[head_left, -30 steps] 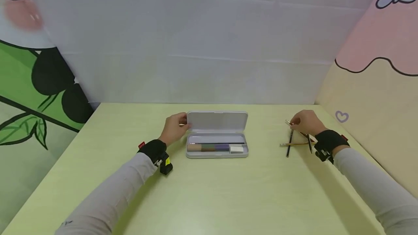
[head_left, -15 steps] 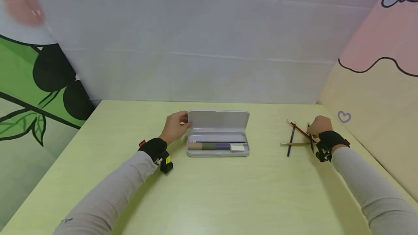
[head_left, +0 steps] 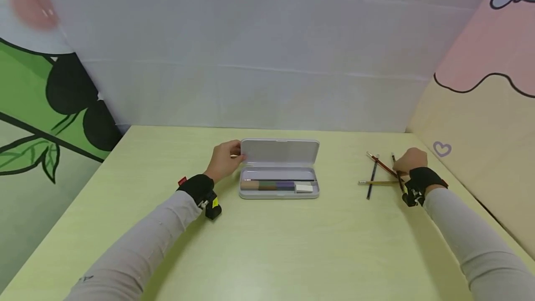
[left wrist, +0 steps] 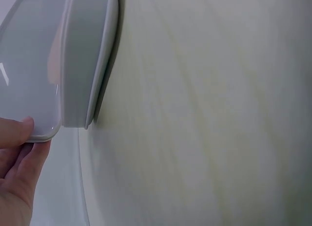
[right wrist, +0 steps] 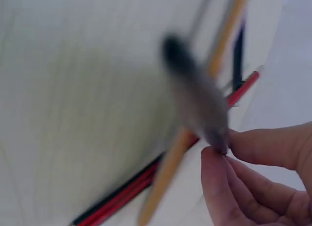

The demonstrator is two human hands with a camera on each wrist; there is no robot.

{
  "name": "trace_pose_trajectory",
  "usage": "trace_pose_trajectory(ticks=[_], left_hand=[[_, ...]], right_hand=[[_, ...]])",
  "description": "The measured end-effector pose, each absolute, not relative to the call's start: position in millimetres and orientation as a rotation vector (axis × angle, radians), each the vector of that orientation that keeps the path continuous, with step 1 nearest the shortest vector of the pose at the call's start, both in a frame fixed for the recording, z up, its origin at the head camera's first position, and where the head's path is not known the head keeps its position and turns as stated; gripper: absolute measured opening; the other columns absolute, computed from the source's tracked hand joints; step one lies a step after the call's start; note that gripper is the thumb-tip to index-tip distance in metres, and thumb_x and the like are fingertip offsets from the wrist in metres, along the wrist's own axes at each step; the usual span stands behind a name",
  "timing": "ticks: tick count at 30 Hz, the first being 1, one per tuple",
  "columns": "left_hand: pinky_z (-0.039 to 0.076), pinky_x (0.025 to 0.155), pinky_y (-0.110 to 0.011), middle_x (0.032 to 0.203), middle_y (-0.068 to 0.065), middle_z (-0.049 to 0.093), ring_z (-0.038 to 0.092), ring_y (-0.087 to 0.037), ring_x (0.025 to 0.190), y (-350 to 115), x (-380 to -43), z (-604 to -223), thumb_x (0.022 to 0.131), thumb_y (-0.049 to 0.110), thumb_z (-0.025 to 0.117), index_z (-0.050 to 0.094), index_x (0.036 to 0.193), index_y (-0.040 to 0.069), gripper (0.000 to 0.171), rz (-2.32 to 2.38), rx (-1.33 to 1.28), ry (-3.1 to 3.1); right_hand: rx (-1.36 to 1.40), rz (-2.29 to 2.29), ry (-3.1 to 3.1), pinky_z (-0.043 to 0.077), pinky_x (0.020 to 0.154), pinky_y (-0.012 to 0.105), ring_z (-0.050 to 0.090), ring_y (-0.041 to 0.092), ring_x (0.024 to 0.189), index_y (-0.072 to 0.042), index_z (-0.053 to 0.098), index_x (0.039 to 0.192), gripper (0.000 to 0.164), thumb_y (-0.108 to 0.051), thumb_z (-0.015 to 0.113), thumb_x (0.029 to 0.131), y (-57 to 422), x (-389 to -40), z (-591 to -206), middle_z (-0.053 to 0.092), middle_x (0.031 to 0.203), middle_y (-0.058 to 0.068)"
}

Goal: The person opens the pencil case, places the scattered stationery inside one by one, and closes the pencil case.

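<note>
My left hand (head_left: 224,160) pinches the left edge of a raised pencil case lid (head_left: 280,152). In the left wrist view the thumb (left wrist: 17,131) lies on the lid's inner face, with fingers behind it. The pale case (head_left: 279,197) stands open on the table. Over at the right, my right hand (head_left: 411,160) pinches a dark pencil (head_left: 400,181) between thumb and fingertips. That pencil (right wrist: 200,99) appears blurred and close up in the right wrist view. Beneath it a red pencil (head_left: 382,165), a yellow pencil (head_left: 376,183) and another dark pencil (head_left: 370,185) lie crossed.
Inside the case are a white eraser (head_left: 303,188), a multicoloured strip (head_left: 267,185) and a thin dark stick (head_left: 267,180) along the back. A white backdrop (head_left: 251,59) closes off the table's far edge; a printed panel (head_left: 480,152) borders the right side.
My right hand has moved right, from the far end of the red pencil to the dark pencil, which it now pinches. The left hand keeps its hold on the lid.
</note>
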State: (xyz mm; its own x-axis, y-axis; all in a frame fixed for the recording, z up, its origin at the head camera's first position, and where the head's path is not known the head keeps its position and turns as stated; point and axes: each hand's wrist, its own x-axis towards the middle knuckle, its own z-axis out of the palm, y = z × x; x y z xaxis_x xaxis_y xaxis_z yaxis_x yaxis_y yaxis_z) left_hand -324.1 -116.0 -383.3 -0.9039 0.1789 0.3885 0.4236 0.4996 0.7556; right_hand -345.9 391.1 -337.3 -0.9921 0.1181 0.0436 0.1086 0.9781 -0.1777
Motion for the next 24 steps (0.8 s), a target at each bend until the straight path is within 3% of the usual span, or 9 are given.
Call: trace_pose_trajectory(ticks=[7, 12, 15, 20, 24], left_hand=[[0.058, 0.089, -0.042, 0.104, -0.024, 0.070, 0.069, -0.035, 0.099, -115, -324, -383, 0.086, -0.003, 0.065, 0.064, 0.109, -0.003, 0.023, -1.366, -0.502, -2.494], [0.058, 0.089, -0.040, 0.104, -0.024, 0.070, 0.069, -0.035, 0.100, -115, -326, -385, 0.087, -0.003, 0.065, 0.064, 0.109, -0.003, 0.022, -1.364, -0.494, -2.501], [0.058, 0.088, -0.040, 0.103, -0.024, 0.071, 0.069, -0.035, 0.099, -114, -326, -387, 0.086, -0.004, 0.065, 0.064, 0.108, -0.003, 0.022, -1.365, -0.495, -2.500], [0.059, 0.088, -0.040, 0.102, -0.023, 0.071, 0.069, -0.034, 0.097, -113, -328, -389, 0.086, -0.004, 0.066, 0.064, 0.109, -0.003, 0.023, -1.371, -0.492, -2.489], [0.059, 0.088, -0.040, 0.102, -0.023, 0.071, 0.069, -0.034, 0.097, -113, -329, -390, 0.086, -0.004, 0.066, 0.064, 0.109, -0.003, 0.023, -1.375, -0.498, -2.480]], right_hand=[[-0.071, 0.297, -2.993, 0.043, 0.048, 0.025, 0.061, 0.025, 0.053, -0.003, 0.071, 0.053, 0.029, -0.017, 0.064, 0.078, 381, -348, -317, 0.059, 0.042, -0.001], [-0.007, 0.450, -2.905, 0.051, 0.064, 0.040, 0.062, 0.017, 0.049, 0.005, 0.076, 0.079, 0.020, -0.012, 0.066, 0.079, 367, -345, -309, 0.066, 0.050, 0.005], [0.047, 0.493, -2.879, 0.052, 0.074, 0.050, 0.064, 0.020, 0.051, 0.008, 0.074, 0.088, 0.021, -0.010, 0.066, 0.081, 353, -340, -306, 0.070, 0.060, 0.013], [0.163, 0.523, -2.821, 0.053, 0.071, 0.050, 0.065, 0.040, 0.075, 0.010, 0.073, 0.092, 0.020, -0.007, 0.067, 0.082, 327, -333, -298, 0.071, 0.083, 0.027], [0.209, 0.520, -2.805, 0.052, 0.072, 0.048, 0.063, 0.044, 0.086, 0.008, 0.074, 0.091, 0.019, -0.007, 0.068, 0.082, 310, -330, -290, 0.071, 0.091, 0.028]])
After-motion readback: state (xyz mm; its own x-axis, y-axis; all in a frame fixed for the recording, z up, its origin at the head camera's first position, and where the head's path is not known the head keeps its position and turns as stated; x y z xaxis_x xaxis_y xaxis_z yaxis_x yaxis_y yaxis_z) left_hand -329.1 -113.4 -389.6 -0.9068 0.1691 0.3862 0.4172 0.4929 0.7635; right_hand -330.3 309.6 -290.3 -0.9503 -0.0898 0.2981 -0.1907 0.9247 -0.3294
